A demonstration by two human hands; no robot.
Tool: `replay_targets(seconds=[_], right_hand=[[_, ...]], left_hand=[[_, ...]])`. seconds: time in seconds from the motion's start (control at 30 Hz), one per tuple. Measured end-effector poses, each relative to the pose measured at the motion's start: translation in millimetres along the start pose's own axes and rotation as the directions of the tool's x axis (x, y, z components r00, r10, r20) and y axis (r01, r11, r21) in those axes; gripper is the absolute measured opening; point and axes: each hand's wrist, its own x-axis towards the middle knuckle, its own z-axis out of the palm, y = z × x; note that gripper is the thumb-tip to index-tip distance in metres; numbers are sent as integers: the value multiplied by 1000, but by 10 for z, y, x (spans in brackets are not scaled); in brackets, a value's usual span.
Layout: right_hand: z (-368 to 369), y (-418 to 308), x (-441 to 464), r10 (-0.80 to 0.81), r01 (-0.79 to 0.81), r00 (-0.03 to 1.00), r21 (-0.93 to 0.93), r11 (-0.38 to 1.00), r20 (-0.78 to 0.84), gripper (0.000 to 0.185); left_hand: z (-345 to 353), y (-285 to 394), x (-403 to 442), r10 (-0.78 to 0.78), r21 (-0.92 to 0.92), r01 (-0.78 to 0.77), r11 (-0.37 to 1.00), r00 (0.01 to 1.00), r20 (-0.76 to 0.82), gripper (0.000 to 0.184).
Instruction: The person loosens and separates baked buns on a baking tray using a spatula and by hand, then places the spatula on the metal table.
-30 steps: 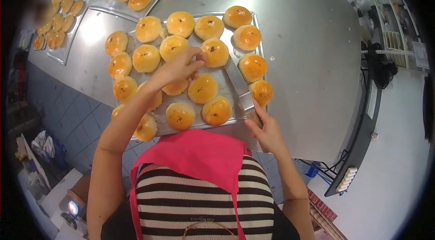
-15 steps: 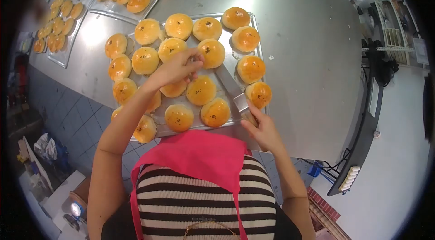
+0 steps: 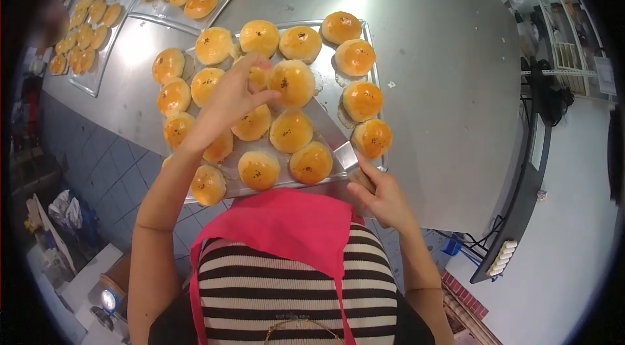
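In the head view, a spatula (image 3: 331,125) is gripped in the right hand (image 3: 384,198), its tip hidden by a bun (image 3: 293,84) over the tray (image 3: 325,61). The left hand (image 3: 236,89) is held beside the bun, fingers parted, thumb contact being unclear

metal table (image 3: 449,117), trays (image 3: 331,94) with buns (image 3: 362,100)

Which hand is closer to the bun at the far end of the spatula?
Left. The left hand is just beside the bun. The right hand is farther away, holding the spatula.
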Motion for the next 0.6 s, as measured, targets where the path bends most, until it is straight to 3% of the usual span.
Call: replay_targets(seconds=[0.13, 0.2, 0.37, 0.4, 0.43, 0.5, 0.53, 0.57, 0.6], right_hand=[[66, 66, 91, 56, -56, 998, -44, 997, -1, 57], [48, 57, 87, 95, -94, 995, -44, 995, 25, 58], [-208, 152, -183, 152, -154, 988, -75, 985, -26, 58], [-223, 171, -223, 244, -242, 969, 46, 969, -39, 57], [-201, 180, -197, 235, -233, 971, 49, 971, -44, 57], [-94, 203, -163, 108, -99, 990, 108, 989, -85, 57], [-33, 216, -100, 243, -234, 970, 238, 943, -10, 57], [5, 209, -39, 244, -235, 970, 240, 942, -10, 57], [39, 195, 39, 242, -238, 970, 359, 902, 37, 57]], left_hand=[[152, -58, 139, 68, 20, -70, 997, 993, 94, 46], [285, -210, 207, 338, 198, -362, 911, 930, 148, 53], [228, -176, 213, 136, 213, -193, 958, 957, 256, 51], [195, -161, 228, 97, 225, -160, 961, 959, 266, 50], [166, -136, 242, 103, 231, -167, 959, 959, 263, 50], [159, -59, 268, 86, 171, -139, 976, 955, 284, 42], [163, -59, 340, 92, 170, -146, 975, 953, 289, 42], [148, -80, 457, 157, 127, -182, 975, 971, 182, 38], [122, -116, 575, 214, 90, -220, 971, 975, 66, 35]])
